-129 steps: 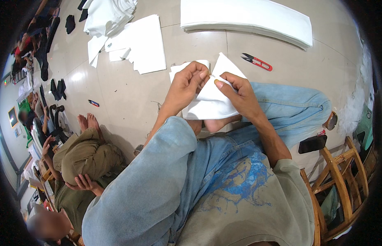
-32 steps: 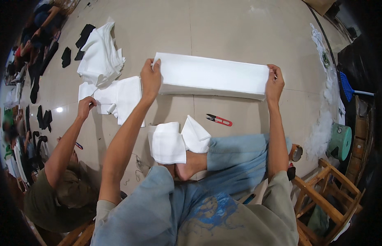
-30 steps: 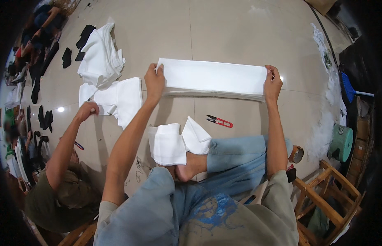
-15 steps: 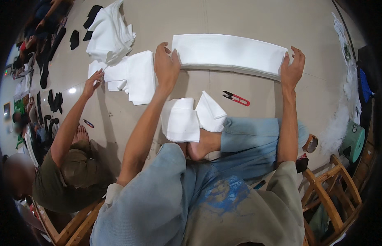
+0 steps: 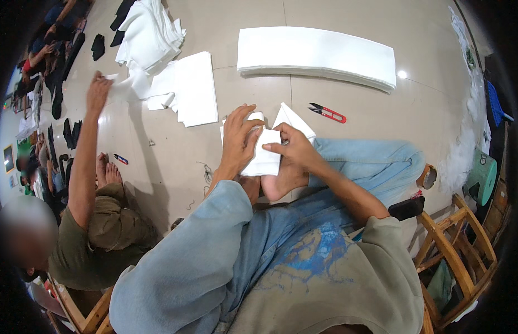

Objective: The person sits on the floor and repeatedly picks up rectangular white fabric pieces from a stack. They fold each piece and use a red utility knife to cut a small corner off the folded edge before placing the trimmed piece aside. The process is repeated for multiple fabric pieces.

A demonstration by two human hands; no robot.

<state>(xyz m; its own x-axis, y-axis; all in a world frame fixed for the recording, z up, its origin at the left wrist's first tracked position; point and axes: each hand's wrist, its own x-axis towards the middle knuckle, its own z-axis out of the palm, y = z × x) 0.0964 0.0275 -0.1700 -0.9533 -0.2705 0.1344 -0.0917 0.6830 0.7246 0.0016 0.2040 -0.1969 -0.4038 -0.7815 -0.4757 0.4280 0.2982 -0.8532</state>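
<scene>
Both hands are at a folded white cloth (image 5: 263, 162) that lies over my bare feet. My left hand (image 5: 238, 139) is closed on its upper left part, fingers bent over the fabric. My right hand (image 5: 296, 147) pinches its upper right edge between thumb and fingers. Just behind the right hand, another white folded piece (image 5: 294, 118) comes to a point. Farther off, a long, neat stack of white cloth strips (image 5: 317, 53) rests on the tiled floor, touched by neither hand. Red-handled thread snips (image 5: 329, 113) lie to the right, blades partly apart.
At left, a co-worker's hand (image 5: 98, 94) lifts white cloth beside a flat white stack (image 5: 195, 89) and a loose white pile (image 5: 147, 36). Small snips (image 5: 121, 159) lie near that person's foot. Wooden frame (image 5: 456, 250) and green stool (image 5: 482, 181) stand at right.
My hands have left the ends of the long stack and come back to the folded cloth at my feet, gripping it. The co-worker's hand has risen with white cloth.
</scene>
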